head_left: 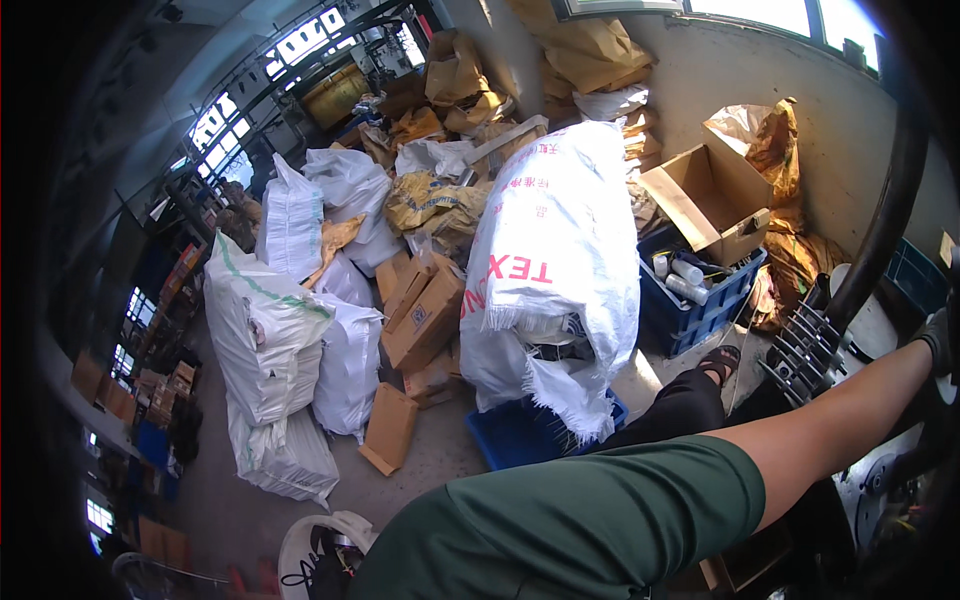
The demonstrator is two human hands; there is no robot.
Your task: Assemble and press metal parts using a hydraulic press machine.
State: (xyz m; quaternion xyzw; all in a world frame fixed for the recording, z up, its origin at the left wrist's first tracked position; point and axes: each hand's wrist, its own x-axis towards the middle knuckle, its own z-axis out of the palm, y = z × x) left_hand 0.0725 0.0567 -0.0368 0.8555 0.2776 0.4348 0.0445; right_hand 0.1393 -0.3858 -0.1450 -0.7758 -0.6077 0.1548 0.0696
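Note:
My left arm, in a dark green sleeve (590, 510), stretches across to the right. My left hand (937, 342) wears a dark glove and sits at the right rim, mostly cut off, beside a machine with a thick black post (892, 200). Its fingers and anything in them are hidden. Below the post is a row of finned metal parts (806, 350). A round grey metal part (880, 472) lies beneath my forearm. My right hand is outside the picture. My sandalled foot (718, 364) rests on the floor near the machine.
A big white woven sack (560, 220) stands over a blue tray (500, 440). Right of it, an opened cardboard box (700, 195) sits on a blue crate (690, 318) holding white cylinders (687, 280). More white sacks (265, 340) and cartons (425, 315) crowd the left.

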